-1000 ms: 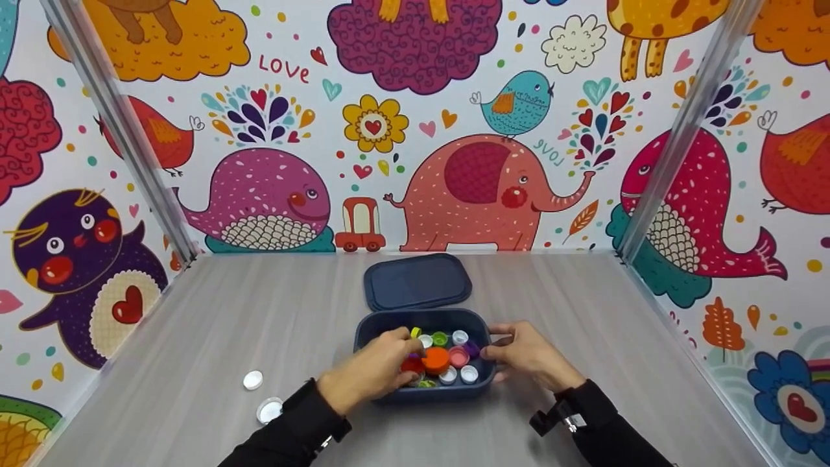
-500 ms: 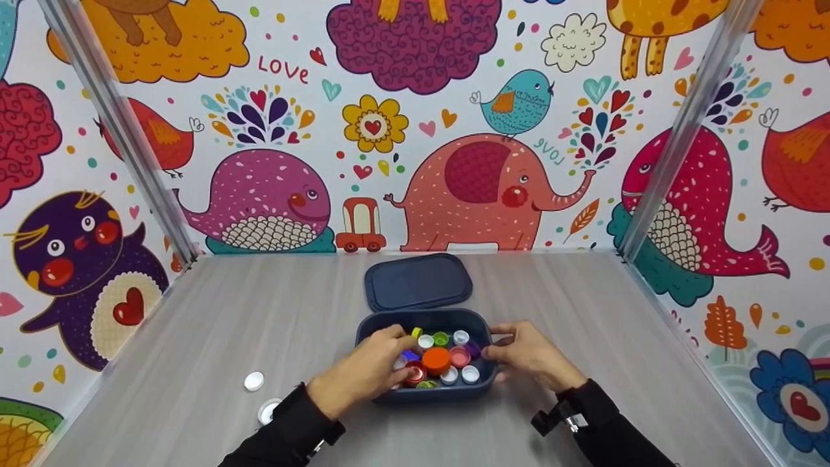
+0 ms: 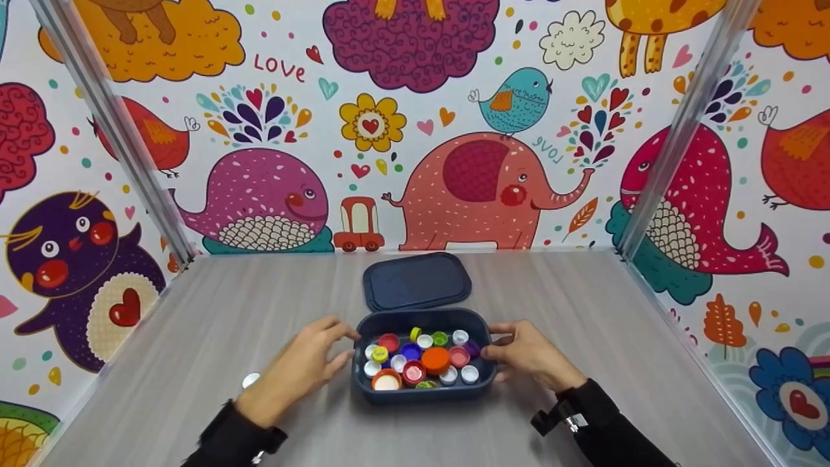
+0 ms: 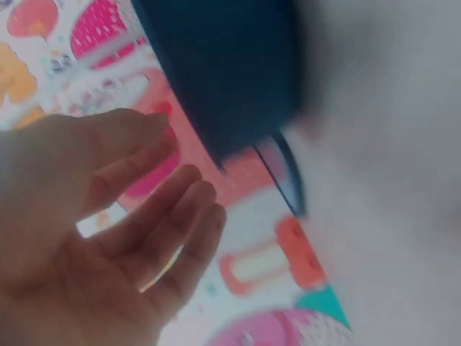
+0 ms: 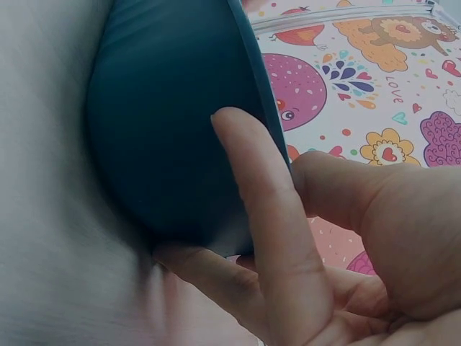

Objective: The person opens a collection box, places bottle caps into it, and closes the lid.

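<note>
A dark blue plastic box [image 3: 425,395] stands on the table, holding several loose bottle caps, among them an orange cap [image 3: 435,360], a red cap [image 3: 414,371] and a blue cap [image 3: 410,351]. My right hand [image 3: 535,358] grips its right end, thumb at the rim. In the right wrist view, fingers [image 5: 268,194] lie against the outer wall. Just beyond the left end is my left hand [image 3: 299,363], fingers loosely bent and holding nothing. The left wrist view shows a gap between that hand [image 4: 122,216] and the box [image 4: 223,79].
Behind the box lies its dark blue lid [image 3: 418,283], flat on the table. A white cap [image 3: 249,379] on the table at left is partly covered by my left forearm. Printed wall panels [image 3: 285,194] enclose the table's back and sides.
My left hand has come out of the box and moved left, uncovering the caps at that end, including an orange-rimmed cap and a yellow one. My right hand keeps its place.
</note>
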A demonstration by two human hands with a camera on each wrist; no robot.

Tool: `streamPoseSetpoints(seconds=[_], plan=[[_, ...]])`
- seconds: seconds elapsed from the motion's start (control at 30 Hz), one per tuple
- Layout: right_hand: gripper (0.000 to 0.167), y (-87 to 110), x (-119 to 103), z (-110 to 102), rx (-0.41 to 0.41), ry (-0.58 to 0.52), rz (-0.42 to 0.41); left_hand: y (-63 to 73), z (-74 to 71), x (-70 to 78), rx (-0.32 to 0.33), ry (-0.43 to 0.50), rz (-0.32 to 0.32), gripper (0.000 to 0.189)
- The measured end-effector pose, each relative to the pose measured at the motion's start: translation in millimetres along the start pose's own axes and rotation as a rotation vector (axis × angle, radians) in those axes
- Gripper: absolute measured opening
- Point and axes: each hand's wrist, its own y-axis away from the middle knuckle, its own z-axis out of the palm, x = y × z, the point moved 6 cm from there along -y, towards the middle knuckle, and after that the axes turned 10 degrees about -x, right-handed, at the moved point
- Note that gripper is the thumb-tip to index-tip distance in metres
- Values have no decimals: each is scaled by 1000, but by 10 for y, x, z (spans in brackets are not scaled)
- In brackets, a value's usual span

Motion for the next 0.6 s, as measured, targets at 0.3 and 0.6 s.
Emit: streamPoseSetpoints(seconds=[0.3,0.6], plan=[[71,-13,17,-8,24,18,32,504,-104,-715,-99,4,-272,21],[73,-9,12,-14,24,20,33,823,-139,-1081,-142,-2,-315,32]])
